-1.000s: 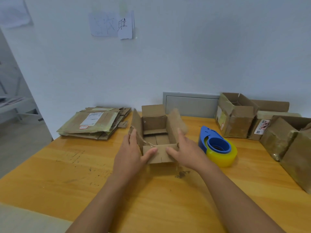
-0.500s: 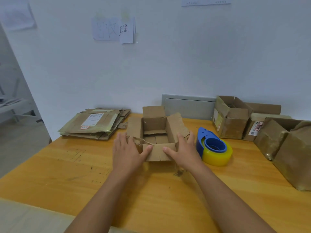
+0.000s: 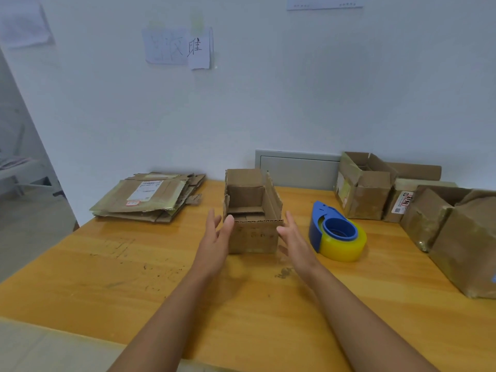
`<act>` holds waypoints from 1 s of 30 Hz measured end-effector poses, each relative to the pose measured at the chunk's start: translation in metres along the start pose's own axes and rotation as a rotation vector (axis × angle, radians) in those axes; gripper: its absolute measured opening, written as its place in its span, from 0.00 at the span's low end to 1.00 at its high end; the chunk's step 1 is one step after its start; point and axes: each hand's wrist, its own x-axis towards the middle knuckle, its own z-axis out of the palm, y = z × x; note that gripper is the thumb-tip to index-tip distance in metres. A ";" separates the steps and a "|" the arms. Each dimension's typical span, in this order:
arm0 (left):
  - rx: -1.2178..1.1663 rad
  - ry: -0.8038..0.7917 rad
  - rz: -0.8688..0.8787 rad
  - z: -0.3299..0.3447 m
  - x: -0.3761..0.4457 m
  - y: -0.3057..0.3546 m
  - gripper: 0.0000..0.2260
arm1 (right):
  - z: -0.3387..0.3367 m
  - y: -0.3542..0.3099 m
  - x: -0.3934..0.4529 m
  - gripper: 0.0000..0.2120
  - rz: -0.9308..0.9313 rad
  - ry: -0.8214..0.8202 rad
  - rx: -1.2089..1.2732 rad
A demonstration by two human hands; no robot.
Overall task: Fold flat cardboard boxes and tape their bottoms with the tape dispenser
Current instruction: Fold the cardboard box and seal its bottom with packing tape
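A small brown cardboard box stands upright on the wooden table, its top open and its flaps raised. My left hand is at the box's left front corner, fingers straight, thumb against the edge. My right hand hovers just off the right front corner, fingers straight, holding nothing. A blue tape dispenser with a yellowish tape roll lies on the table right of the box, about a hand's width from my right hand.
A stack of flat cardboard boxes lies at the back left. Several assembled boxes stand along the back right and right edge. A grey panel leans on the wall behind. The table's left edge drops to the floor.
The box's side flaps, spread outward before, now stand upright. Both hands have come off the front flap and opened beside the box.
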 end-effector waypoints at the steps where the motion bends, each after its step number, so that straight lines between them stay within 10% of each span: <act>1: 0.001 -0.028 -0.001 0.000 -0.001 -0.001 0.53 | 0.000 0.002 -0.001 0.42 0.012 -0.051 -0.004; 7: 0.054 -0.091 0.059 0.003 -0.006 0.007 0.23 | -0.002 -0.002 -0.003 0.26 -0.028 -0.119 -0.090; 26: -0.055 -0.131 0.267 0.093 0.026 0.092 0.36 | -0.112 -0.063 -0.003 0.23 -0.196 0.171 -0.061; 30: 0.011 -0.103 0.305 0.105 0.031 0.087 0.44 | -0.130 -0.068 0.017 0.35 -0.169 0.133 -0.002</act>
